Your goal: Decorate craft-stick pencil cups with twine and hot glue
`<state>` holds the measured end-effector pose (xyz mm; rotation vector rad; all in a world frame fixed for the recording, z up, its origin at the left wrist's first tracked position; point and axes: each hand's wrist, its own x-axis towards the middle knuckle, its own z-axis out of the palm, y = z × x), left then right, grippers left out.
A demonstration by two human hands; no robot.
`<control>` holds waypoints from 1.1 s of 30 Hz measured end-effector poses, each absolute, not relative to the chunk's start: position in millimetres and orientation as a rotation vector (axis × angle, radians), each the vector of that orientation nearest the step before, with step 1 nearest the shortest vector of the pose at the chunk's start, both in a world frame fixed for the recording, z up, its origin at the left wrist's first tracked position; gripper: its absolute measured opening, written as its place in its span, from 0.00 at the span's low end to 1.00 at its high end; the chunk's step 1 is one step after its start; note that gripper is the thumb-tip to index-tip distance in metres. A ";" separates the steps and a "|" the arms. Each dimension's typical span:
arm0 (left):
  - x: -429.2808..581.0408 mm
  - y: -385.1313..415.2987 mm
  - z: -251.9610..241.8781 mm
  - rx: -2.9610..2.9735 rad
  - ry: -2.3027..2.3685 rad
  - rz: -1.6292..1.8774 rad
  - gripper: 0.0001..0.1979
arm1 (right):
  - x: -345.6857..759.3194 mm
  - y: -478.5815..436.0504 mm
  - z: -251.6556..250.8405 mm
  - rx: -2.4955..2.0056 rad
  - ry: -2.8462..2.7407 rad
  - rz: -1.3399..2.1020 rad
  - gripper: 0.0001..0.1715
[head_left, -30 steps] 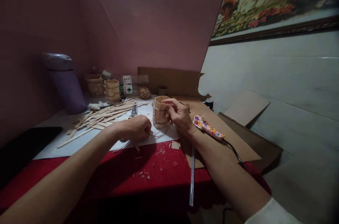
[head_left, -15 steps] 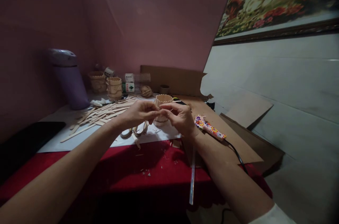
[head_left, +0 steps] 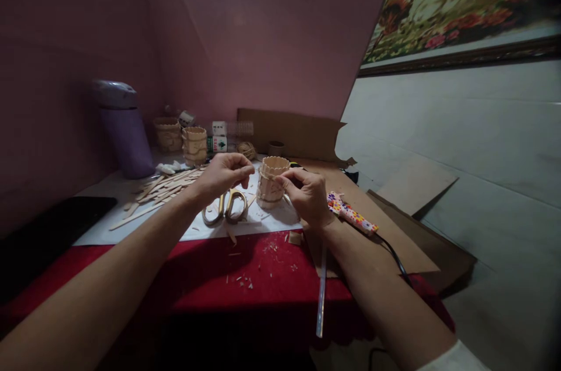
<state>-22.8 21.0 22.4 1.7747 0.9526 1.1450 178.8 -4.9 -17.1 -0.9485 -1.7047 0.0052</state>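
Note:
A small round cup of upright wooden craft sticks [head_left: 270,190] with a scalloped rim stands on the white sheet, cord tied round it. My right hand [head_left: 307,194] is closed in a pinch at its right side, in front of the wall; what the fingertips hold is too small to tell. To the left of the cup, apart from it, my left hand [head_left: 225,175] hovers with thumb and fingers pinched together; anything between them is hidden. Below that hand lies a pair of scissors [head_left: 236,207] with gold-coloured handles.
Loose craft sticks [head_left: 164,187] lie in a pile at the left. Behind are two similar cups [head_left: 194,146], a ball of twine [head_left: 246,151] and a purple bottle [head_left: 127,140]. A flower-patterned glue gun [head_left: 353,216] with a black cable rests on cardboard [head_left: 394,248] at the right.
My hands have come apart: the left has moved left, away from the cup, uncovering its front and the scissors. My right hand stays beside the cup. The view has shifted slightly.

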 end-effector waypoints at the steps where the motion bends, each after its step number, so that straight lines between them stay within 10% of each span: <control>1: -22.1 21.5 21.9 1.746 0.954 1.220 0.09 | 178.8 -5.1 -17.6 -0.949 -1.714 -0.005 0.12; 20: -36.0 43.3 21.7 1.090 1.175 2.015 0.07 | 183.1 -5.2 -8.3 -0.827 -1.385 0.340 0.29; 33: -34.7 31.0 25.6 1.019 0.841 1.721 0.03 | 183.5 -9.3 -6.8 -0.750 -1.636 0.683 0.28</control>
